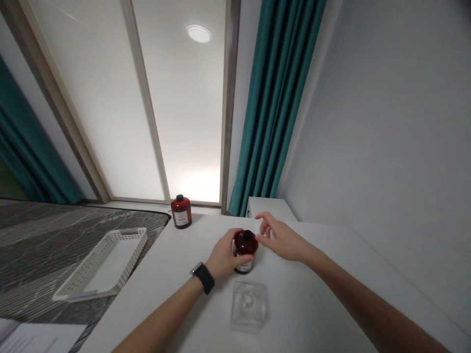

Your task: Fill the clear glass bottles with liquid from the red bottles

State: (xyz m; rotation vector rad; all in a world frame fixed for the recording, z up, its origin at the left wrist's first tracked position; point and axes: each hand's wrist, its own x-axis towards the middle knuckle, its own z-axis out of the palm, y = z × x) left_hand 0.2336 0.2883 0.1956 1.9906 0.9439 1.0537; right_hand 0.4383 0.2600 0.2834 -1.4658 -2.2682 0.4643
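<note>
A dark red bottle (246, 243) with a black cap and a white label stands on the white table (316, 294). My left hand (224, 255), with a watch at its wrist, is wrapped round the bottle's body. Beside the cap, on the right, is my right hand (277, 238); its fingers are apart and partly curled, with nothing visible in them. Nearer to me lies a clear, square plastic or glass piece (249, 306) with a round shape in its middle. A second red bottle (181, 215), also black-capped and labelled, stands at the table's far left corner.
To the left, a white perforated basket (128, 250) sits on a dark patterned surface (73, 230). Printed paper (47, 338) shows at the lower left. A small white cabinet (272, 208) stands beyond the table, below a teal curtain (279, 98). The wall (397, 122) borders the right side.
</note>
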